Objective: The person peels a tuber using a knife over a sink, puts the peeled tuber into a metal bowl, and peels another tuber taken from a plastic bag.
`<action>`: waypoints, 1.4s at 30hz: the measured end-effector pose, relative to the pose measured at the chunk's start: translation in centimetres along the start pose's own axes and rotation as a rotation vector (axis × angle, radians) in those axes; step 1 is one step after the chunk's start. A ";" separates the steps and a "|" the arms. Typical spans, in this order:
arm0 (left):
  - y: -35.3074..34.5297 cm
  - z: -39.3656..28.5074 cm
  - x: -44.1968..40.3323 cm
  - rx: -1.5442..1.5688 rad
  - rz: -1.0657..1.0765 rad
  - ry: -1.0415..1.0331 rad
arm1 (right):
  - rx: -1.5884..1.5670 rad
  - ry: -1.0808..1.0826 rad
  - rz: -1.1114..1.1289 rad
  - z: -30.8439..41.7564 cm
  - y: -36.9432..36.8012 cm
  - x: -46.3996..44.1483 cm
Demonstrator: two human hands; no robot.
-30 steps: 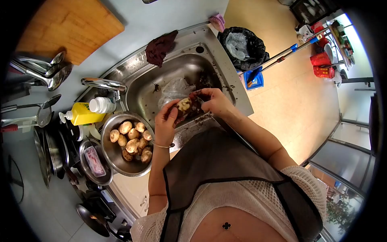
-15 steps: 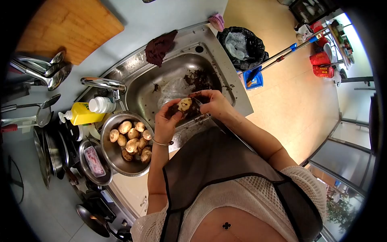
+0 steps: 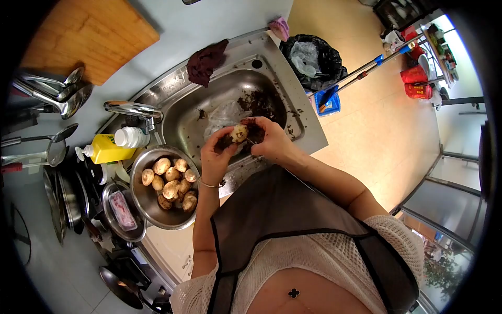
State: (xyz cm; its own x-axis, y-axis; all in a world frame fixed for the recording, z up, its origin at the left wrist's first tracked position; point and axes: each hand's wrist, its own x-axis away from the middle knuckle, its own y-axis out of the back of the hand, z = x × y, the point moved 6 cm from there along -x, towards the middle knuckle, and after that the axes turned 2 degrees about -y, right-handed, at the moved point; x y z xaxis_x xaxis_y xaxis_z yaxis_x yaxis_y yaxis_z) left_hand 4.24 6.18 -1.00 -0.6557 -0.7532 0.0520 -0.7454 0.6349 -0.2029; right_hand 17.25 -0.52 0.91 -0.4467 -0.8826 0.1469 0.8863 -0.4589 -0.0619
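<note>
Over the steel sink (image 3: 183, 112), my left hand (image 3: 215, 153) is closed round a potato (image 3: 239, 133), dark with dirt or skin and pale where peeled. My right hand (image 3: 273, 140) meets it from the other side, fingers curled round a small tool whose shape is mostly hidden; a thin metallic edge shows against the potato. Beneath the hands lie a clear plastic bag (image 3: 226, 115) and dark scraps (image 3: 264, 103) in the basin. Left of my left hand, a steel bowl (image 3: 139, 201) holds several pale potatoes (image 3: 171, 189).
A faucet (image 3: 133, 109), a yellow bottle (image 3: 111, 148) and a white bottle (image 3: 132, 137) stand at the sink's left. Dark cloth (image 3: 205, 63) hangs on the back rim. Beyond the right edge are a black-lined bin (image 3: 327, 63) and a blue dustpan (image 3: 329, 104).
My right hand has shifted slightly left and closer round the potato, covering more of its right side. The pale patch has turned a little. The view has moved slightly.
</note>
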 end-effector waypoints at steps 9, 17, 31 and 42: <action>-0.3 -0.7 -0.4 0.075 0.052 0.058 | -0.086 -0.311 0.212 -1.2 0.7 -0.7; -0.6 0.2 0.2 0.133 0.072 0.104 | 0.321 -0.001 0.060 0.9 1.4 -0.4; -0.4 0.2 -0.2 0.122 0.099 0.097 | -0.092 -0.441 0.218 -0.6 1.1 -0.7; -0.3 1.1 -0.2 0.082 0.071 0.097 | 0.054 -0.327 0.173 0.6 1.4 -0.8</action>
State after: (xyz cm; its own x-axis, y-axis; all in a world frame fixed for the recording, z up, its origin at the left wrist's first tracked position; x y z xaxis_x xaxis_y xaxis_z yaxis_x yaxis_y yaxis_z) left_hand 4.69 5.93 -2.00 -0.7182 -0.6839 0.1282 -0.6868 0.6673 -0.2882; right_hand 18.95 -0.42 1.30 -0.2350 -0.8630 0.4473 0.9543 -0.2923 -0.0627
